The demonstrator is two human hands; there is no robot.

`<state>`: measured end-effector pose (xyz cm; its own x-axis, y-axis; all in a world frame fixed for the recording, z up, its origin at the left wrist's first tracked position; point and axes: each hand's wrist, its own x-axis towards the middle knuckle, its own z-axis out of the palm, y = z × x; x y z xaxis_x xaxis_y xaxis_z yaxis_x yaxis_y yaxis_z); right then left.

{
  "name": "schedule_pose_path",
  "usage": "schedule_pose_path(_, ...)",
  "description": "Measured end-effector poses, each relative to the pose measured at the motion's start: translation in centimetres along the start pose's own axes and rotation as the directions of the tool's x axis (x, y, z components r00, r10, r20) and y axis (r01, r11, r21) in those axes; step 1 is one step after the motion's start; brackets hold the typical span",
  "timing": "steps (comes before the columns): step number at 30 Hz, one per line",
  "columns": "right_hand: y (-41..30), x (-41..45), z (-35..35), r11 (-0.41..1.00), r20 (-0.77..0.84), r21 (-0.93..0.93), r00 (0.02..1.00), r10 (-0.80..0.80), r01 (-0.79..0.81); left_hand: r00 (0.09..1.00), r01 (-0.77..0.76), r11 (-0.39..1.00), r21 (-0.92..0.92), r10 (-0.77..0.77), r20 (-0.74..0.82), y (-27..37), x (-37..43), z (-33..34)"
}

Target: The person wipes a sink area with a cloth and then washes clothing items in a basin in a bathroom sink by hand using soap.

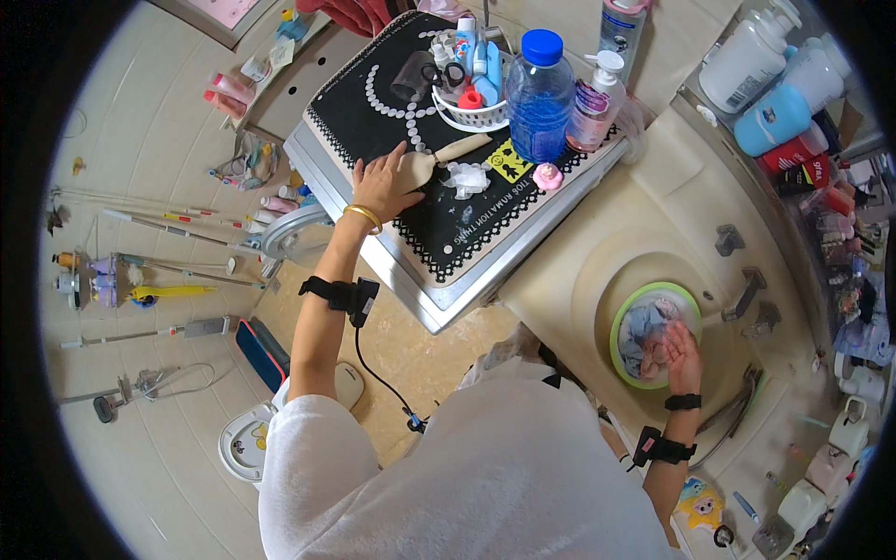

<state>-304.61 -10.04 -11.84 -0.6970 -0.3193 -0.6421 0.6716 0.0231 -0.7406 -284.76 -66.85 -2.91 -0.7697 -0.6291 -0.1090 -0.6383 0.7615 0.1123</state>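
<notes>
My left hand lies over a black patterned mat on a silver-edged washing machine top. Its fingers are spread around the head of a beige brush-like tool, whose handle points away to the right; whether they grip it is unclear. Close by sits a crumpled piece of clear plastic. My right hand hovers at the right side of a green-rimmed basin, palm showing and nothing visible in it. Wet grey-blue and pinkish cloth fills the basin, which stands inside the cream sink.
A large bottle of blue liquid, a pink pump bottle and a white basket of toiletries crowd the mat's far side. A faucet rises right of the basin. Bottles line the right-hand ledge. A toilet stands at left.
</notes>
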Motion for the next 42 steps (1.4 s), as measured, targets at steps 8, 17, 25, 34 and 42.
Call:
schedule_pose_path(8,0.2,-2.0,-0.4,0.999,-0.085,0.034,0.996,0.008,-0.005,0.954,-0.289,0.955,-0.064,0.281,-0.104,-0.6,0.7,-2.2)
schedule_pose_path(17,1.3,-2.3,-0.3,0.999,-0.134,0.054,0.991,0.004,0.003,0.859,-0.487,0.869,0.084,0.495,-0.131,1.6,4.3,-4.0)
schedule_pose_path(25,2.5,-1.9,-2.5,0.995,-0.140,0.098,0.989,0.036,-0.023,0.878,-0.438,0.899,0.009,0.430,-0.211,3.0,4.3,-0.2)
schedule_pose_path(34,5.0,1.4,-8.6,0.999,-0.339,0.003,0.940,0.050,-0.052,0.771,-0.590,0.801,-0.103,0.522,-0.364,15.8,-2.9,-3.6)
schedule_pose_path(42,-9.0,1.2,3.3,0.991,0.150,-0.072,0.983,-0.102,0.113,0.747,-0.664,0.660,-0.352,0.610,-0.264,25.0,-4.8,-4.0)
